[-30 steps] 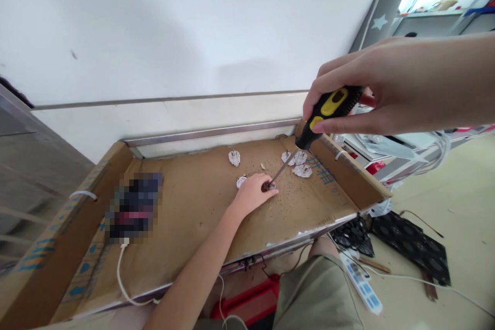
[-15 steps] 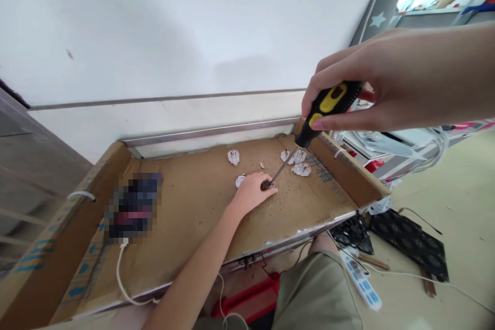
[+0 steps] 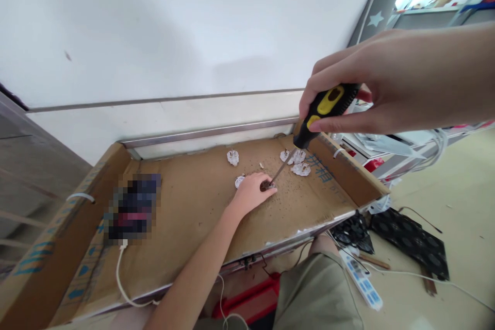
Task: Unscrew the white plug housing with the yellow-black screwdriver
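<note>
While the left hand [image 3: 251,192] pinches a part [image 3: 265,186] (half-hidden), the right hand [image 3: 358,75] clasps a screwdriver [image 3: 305,135].

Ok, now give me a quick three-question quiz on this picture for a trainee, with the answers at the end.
1. Which hand holds the screwdriver?
2. True or false: the power strip lies inside the cardboard tray.
3. Where is the left hand? A) on the knee; B) around a small piece at the screwdriver's tip; C) on the white cable.

Key: 1. The right hand. 2. False; it lies on the floor. 3. B.
</note>
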{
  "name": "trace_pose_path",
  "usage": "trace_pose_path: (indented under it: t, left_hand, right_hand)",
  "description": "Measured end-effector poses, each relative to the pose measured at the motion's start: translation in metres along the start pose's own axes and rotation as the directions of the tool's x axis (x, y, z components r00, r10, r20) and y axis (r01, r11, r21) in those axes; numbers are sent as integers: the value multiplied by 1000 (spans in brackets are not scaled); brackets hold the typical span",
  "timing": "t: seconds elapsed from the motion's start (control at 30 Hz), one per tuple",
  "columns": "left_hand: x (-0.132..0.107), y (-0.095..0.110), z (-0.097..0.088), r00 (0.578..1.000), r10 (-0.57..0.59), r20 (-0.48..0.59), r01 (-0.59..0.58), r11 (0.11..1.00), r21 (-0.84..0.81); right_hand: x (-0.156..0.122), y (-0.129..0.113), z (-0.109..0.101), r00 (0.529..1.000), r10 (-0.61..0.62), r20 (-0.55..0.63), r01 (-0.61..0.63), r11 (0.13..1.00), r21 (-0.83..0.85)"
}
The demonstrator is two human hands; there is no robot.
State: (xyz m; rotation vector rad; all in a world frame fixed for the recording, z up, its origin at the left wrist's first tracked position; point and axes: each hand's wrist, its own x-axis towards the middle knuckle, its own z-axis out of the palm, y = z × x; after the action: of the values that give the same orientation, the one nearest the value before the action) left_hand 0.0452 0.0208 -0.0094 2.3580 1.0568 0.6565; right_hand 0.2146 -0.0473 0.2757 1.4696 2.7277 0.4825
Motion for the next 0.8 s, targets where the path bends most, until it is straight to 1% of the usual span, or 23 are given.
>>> trace_pose_path:
  t: [0.07,0.13,0.43,0.67,0.73,0.8]
  left_hand:
    - [0,0,0,1000,-5,-3,5,1000,3]
    - [0,1,0,1000,-4,-1,4,1000,9]
    - [0,1,0,1000,13,1,-13,1000,27]
    - [1,1,-1,1000,13,5,-13,1000,29]
    - [1,1,0,1000,13,6,-13,999,30]
    - [0,0,0,1000,19,6,-19,999,30]
  right_hand:
    - [-1,0,0,999,-25,39,24,999,25]
    - [-1,0,1,998,-44,49,42,998,40]
    - [-2,1,0,998,-57,-20,57,998,23]
    - [-2,0,0,996,-85,17,84,994,64]
    - [-1,0,0,997,-67,28,66,996,54]
    - [1,-1,0,999,-9,38,9,1000,15]
